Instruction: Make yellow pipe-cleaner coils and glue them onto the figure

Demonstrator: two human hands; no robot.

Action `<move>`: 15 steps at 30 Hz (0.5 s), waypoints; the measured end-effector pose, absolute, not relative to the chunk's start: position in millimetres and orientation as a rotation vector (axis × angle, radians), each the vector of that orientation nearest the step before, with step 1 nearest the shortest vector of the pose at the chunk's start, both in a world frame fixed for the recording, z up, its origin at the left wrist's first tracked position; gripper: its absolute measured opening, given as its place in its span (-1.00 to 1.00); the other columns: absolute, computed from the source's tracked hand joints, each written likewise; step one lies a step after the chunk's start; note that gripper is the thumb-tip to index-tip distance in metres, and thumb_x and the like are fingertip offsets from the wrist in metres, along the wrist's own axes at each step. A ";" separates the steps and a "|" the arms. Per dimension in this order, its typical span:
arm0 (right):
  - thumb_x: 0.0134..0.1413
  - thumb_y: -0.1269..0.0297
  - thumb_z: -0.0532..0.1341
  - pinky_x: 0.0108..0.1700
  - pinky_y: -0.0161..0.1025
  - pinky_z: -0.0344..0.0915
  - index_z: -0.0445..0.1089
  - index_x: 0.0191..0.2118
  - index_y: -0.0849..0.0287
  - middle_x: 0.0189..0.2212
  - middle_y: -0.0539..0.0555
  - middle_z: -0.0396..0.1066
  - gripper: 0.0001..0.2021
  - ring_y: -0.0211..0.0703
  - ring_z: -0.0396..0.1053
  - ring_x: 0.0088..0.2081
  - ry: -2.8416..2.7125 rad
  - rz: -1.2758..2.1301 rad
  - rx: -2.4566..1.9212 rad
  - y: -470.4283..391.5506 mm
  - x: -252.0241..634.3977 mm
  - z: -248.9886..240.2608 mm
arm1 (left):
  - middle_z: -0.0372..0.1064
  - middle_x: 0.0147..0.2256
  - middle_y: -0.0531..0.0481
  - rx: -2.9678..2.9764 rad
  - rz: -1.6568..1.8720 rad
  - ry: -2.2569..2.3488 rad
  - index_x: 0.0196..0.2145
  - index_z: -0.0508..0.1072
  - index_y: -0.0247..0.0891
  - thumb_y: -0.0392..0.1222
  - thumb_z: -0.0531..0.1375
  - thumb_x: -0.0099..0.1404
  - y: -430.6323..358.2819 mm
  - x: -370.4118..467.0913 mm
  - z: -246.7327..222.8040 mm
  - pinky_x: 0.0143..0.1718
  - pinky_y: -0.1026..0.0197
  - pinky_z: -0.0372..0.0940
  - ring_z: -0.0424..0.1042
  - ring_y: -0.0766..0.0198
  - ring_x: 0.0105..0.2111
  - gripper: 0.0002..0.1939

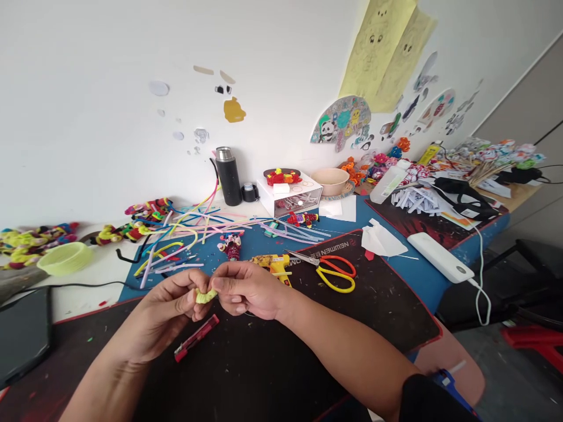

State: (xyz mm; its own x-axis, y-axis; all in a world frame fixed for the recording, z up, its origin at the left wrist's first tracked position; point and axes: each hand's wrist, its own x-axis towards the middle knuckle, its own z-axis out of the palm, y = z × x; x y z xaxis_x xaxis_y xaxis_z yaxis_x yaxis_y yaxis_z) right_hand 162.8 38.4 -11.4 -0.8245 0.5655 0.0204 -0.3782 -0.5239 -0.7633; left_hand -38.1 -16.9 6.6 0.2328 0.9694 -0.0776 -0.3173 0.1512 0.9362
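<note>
Handwork observed at a bench (417, 272), over a dark mat (264, 369); clock directions are read from the pale yellow piece (205, 296), with twelve o'clock toward the wall (109, 94). The pale yellow piece, small, curved and ridged, is held clear of the mat between the two hands. The left hand (165, 310) grips it between thumb and fingers. The right hand (250, 293) has its thumb and forefinger pinched together on the end lying toward two o'clock, its other fingers curled loosely beneath.

A red pen-shaped tool (196, 338) lies on the mat between six and seven o'clock, near the left hand. A yellow glue gun (275, 264) lies at two o'clock, partly hidden behind the right hand. Just beyond it are scissors (336, 272), blades spread, one handle loop orange and the other yellow. A small dark red figure (231, 249) is at one o'clock.

Loose coloured stems (189, 220) are strewn from eleven to twelve o'clock. A black flask (229, 179) stands upright just past twelve. A white box (290, 193) sits past one o'clock, with a beige bowl (329, 183) beside it. A pale green bowl (65, 259) rests between nine and ten o'clock.
</note>
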 end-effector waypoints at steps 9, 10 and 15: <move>-0.09 -0.11 0.67 -0.53 -0.29 -0.15 0.45 -0.33 0.11 -0.66 -0.24 0.13 -0.49 -0.38 -0.05 -0.61 -1.126 2.301 -0.385 37.2 164.6 -5.3 | 0.47 -0.53 0.01 0.969 1.085 0.942 -0.45 0.72 -0.21 0.10 0.71 0.01 -16.4 -35.0 12.5 -0.50 0.32 0.28 0.32 0.35 -0.55 -0.60; -0.09 -0.12 0.66 -0.53 -0.29 -0.15 0.44 -0.32 0.10 -0.66 -0.25 0.13 -0.48 -0.38 -0.05 -0.61 -1.111 2.295 -0.405 36.8 164.3 -4.7 | 0.47 -0.54 0.01 0.965 1.106 0.954 -0.45 0.72 -0.21 0.12 0.71 -0.01 -15.6 -33.7 12.9 -0.51 0.32 0.28 0.32 0.34 -0.55 -0.59; 0.01 -0.16 0.62 -0.53 -0.26 -0.17 0.42 -0.26 0.10 -0.64 -0.23 0.18 -0.48 -0.37 0.00 -0.63 -1.029 2.244 -0.434 35.7 161.0 -6.5 | 0.49 -0.54 0.03 0.902 1.228 1.001 -0.39 0.74 -0.18 0.13 0.72 -0.05 -11.8 -30.0 11.5 -0.48 0.34 0.36 0.39 0.32 -0.52 -0.56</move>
State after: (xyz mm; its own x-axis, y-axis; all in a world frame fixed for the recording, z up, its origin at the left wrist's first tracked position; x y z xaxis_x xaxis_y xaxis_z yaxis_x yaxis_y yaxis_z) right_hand 161.0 35.7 -6.5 -0.7509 0.6594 -0.0364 -0.4026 -0.5007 -0.7663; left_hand -30.0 -11.8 11.5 0.0561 0.9918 -0.1148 -0.3125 0.1267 0.9414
